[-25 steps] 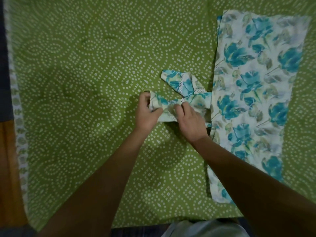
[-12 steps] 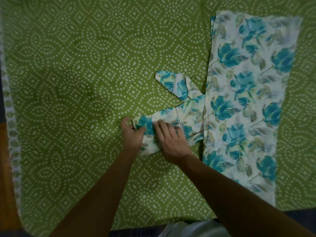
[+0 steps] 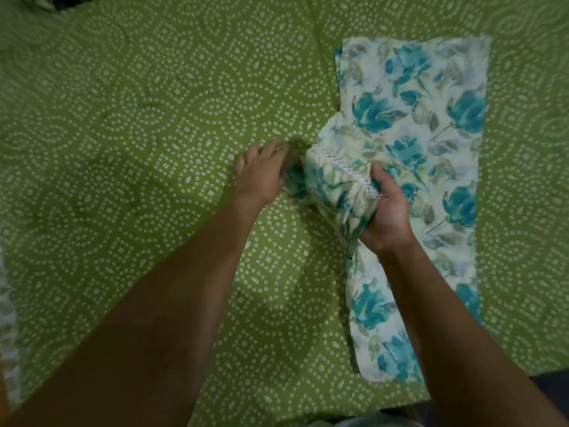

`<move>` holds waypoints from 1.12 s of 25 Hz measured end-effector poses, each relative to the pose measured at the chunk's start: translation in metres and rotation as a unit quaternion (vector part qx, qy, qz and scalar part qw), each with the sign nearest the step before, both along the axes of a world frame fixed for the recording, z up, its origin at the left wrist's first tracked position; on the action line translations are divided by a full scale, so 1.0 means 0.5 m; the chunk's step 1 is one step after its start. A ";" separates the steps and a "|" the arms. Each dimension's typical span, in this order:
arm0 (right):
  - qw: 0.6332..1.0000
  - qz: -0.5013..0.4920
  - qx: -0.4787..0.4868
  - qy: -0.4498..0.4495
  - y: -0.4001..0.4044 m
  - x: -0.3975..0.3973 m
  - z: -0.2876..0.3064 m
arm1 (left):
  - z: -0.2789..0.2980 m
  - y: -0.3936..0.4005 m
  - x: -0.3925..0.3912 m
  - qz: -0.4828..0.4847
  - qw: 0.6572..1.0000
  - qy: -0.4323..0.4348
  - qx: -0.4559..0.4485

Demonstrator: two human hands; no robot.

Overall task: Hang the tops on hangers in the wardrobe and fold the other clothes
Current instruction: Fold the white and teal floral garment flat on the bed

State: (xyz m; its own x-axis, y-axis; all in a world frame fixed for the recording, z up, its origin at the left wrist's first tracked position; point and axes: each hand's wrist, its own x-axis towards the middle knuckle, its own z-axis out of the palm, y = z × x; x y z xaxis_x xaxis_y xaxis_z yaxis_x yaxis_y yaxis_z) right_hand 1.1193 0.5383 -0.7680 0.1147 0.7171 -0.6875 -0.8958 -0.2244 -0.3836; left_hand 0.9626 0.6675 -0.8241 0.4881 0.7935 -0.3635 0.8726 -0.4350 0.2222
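A white floral garment (image 3: 431, 143) with teal flowers lies flat on the right half of the green bedsheet (image 3: 138, 149). Its sleeves (image 3: 332, 183), edged with white lace, are gathered into a bunch at the garment's left side. My left hand (image 3: 261, 174) holds the bunch's left end, its fingertips blurred. My right hand (image 3: 385, 211) grips the bunch's right end at the lace trim, thumb on top, over the garment's body.
The green sheet with white dotted circles covers the whole surface. A dark object (image 3: 61, 0) shows at the top left corner. The sheet's near edge (image 3: 400, 408) runs along the bottom, with a dark floor (image 3: 551, 392) at the bottom right.
The sleeves, spread flat to the left before, are now bunched and lifted toward the garment's body. Both hands moved right with them. The view shifted left, and up.
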 end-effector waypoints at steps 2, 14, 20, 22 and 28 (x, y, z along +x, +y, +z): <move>0.998 -0.022 0.032 0.043 -0.013 0.035 -0.006 | 0.004 0.036 0.048 -0.106 0.991 0.086 -0.008; 0.986 -0.085 0.077 0.117 -0.044 0.027 -0.027 | 0.025 -0.149 -0.233 -0.398 0.904 -0.064 0.144; 0.987 -0.076 0.064 0.130 -0.041 0.019 -0.040 | -0.020 -0.193 -0.237 0.030 0.987 -0.146 0.062; 0.988 -0.081 0.059 0.121 -0.039 0.018 -0.044 | -0.027 -0.173 -0.210 0.201 0.954 -0.223 0.008; 0.987 -0.078 0.062 0.125 -0.033 0.008 -0.047 | 0.030 -0.092 -0.136 0.407 0.839 -0.362 -0.021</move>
State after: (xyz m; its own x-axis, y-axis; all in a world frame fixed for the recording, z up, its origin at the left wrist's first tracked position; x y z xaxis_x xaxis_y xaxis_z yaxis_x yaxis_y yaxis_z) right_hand 1.1231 0.5219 -0.7914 0.0681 0.7851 -0.6156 -0.9861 -0.0408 -0.1611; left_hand 0.8946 0.6217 -0.8091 -0.1042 0.9649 -0.2412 0.5072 0.2602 0.8216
